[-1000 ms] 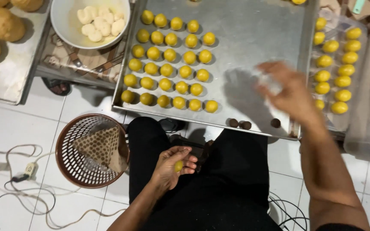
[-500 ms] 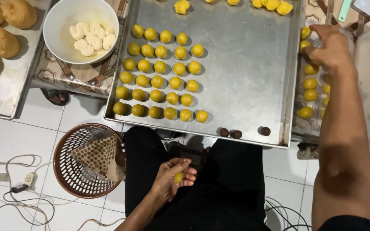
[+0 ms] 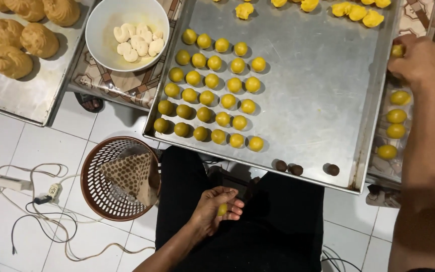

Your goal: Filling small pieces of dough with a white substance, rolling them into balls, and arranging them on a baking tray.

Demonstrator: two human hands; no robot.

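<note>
My left hand (image 3: 216, 207) rests over my lap, fingers curled around a small yellow dough ball (image 3: 222, 209). My right hand (image 3: 418, 59) reaches to the far right, fingers closed on a yellow ball (image 3: 397, 50) at the edge of a clear tray (image 3: 413, 132) holding several yellow balls. Between the hands lies a large metal baking tray (image 3: 318, 100). Rows of yellow dough balls (image 3: 212, 95) fill its left part. Three small dark balls (image 3: 295, 168) sit near its front edge.
A white bowl (image 3: 127, 31) of pale dough pieces stands at the back left. Beside it is a metal tray (image 3: 21, 85) of brown swirled pastries. A brown plastic basket (image 3: 119, 177) and white cables (image 3: 31, 196) lie on the tiled floor.
My right hand has moved from above the baking tray to the clear tray at the right and closed on a ball. The left hand has stayed in my lap.
</note>
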